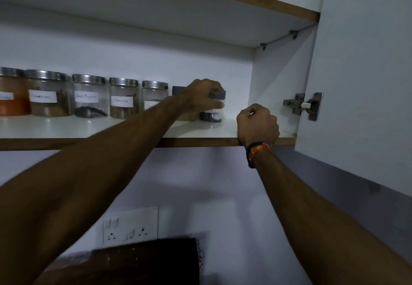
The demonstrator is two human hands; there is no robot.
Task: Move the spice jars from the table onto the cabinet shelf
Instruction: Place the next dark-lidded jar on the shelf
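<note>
Inside the open white wall cabinet, on its wood-edged shelf, the left hand clamps its fingers around a grey-lidded glass spice jar ending the steel-lidded row, apparently to seat it, while the right hand, fingers curled together, braces on the shelf edge.

White shelf, wood front edge; row of 7 labelled jars on it (rightmost gripped).

Dim, bluish light (wide-angle bending at edges), with soft blur throughout.
</note>
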